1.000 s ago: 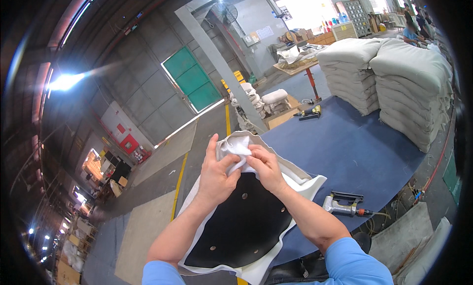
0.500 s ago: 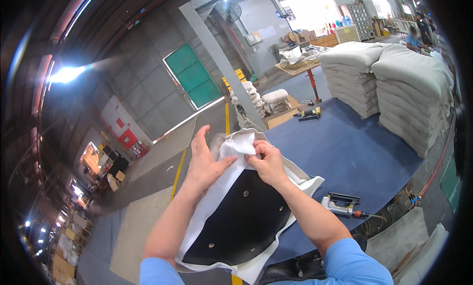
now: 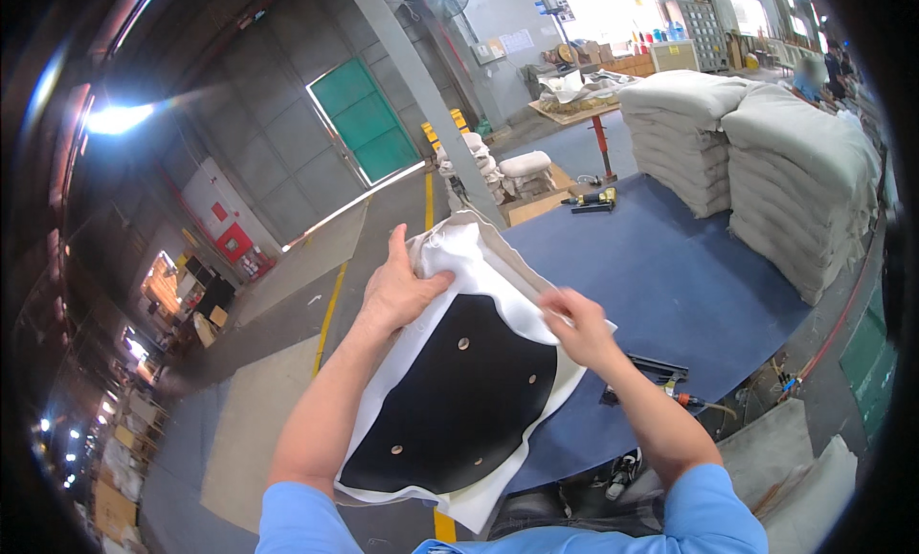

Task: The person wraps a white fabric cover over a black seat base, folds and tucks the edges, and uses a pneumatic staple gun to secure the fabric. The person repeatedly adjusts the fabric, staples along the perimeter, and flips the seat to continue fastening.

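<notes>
A padded panel lies tilted before me: black board with several round holes, white padding around it and beige fabric along the outer edge. My left hand grips its upper left edge, thumb pressed on the white padding and fingers partly hidden behind. At the upper right edge, my right hand is closed on the fabric edge, fingers curled and slightly blurred. Partly behind my right forearm lies a staple gun with a hose.
The panel overlaps a blue-topped table. Tall stacks of pale cushions stand on its right side. A yellow and black power tool lies at the far edge. Beyond are a grey post and a green door.
My right hand has moved from the panel's top corner down along its right edge. The white flap it pinched now lies against the panel. My left hand stays on the left edge.
</notes>
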`<state>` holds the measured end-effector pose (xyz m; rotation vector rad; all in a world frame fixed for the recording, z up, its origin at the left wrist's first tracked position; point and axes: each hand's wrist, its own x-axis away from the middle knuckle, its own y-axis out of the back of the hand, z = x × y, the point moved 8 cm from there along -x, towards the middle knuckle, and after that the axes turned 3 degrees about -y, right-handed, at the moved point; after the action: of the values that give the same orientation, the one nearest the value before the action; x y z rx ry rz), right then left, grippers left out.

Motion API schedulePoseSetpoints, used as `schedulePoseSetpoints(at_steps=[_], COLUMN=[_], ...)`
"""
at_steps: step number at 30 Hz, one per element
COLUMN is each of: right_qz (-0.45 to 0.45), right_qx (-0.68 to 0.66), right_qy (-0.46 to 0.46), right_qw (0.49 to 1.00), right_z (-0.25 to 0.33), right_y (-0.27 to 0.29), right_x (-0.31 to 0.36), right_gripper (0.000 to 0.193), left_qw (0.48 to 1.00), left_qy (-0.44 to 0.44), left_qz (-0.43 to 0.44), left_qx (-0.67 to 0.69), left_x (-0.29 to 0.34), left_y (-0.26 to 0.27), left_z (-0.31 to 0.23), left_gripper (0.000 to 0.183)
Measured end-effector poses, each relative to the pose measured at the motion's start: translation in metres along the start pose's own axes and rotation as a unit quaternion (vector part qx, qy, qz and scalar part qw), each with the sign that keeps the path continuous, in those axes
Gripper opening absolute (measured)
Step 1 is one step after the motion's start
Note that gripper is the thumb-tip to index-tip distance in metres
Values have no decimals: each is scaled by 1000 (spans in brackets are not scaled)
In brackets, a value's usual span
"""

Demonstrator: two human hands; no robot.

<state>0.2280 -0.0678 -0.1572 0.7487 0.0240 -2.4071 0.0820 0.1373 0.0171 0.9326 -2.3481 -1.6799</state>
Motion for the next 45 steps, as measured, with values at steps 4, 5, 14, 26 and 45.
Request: schedulePoseSetpoints(at_steps=[4, 5, 14, 26, 45], right_qz=[117, 125, 175, 128, 98], right_qx=[364, 445, 509, -7, 31], right_qy=[-178, -196, -228, -56, 119], right_qw=[906, 865, 812, 990, 988], right_z=[-143, -168, -186, 104, 159], right_y=[66, 82, 79, 30, -30], right_x=[124, 157, 163, 35, 24], right_gripper=[29, 34, 63, 71, 80], left_qw=[1000, 1000, 999, 999, 998], left_qy=[-2, 0, 25, 23, -18], left_qz=[-19, -19, -21, -31, -61], left_qx=[-12, -12, 14, 2, -13], left_x=[-1, -1, 19, 33, 60], left_y=[6, 8, 21, 31, 42], left_z=[1, 1, 18, 36, 29], left_gripper=[118, 118, 117, 116, 116])
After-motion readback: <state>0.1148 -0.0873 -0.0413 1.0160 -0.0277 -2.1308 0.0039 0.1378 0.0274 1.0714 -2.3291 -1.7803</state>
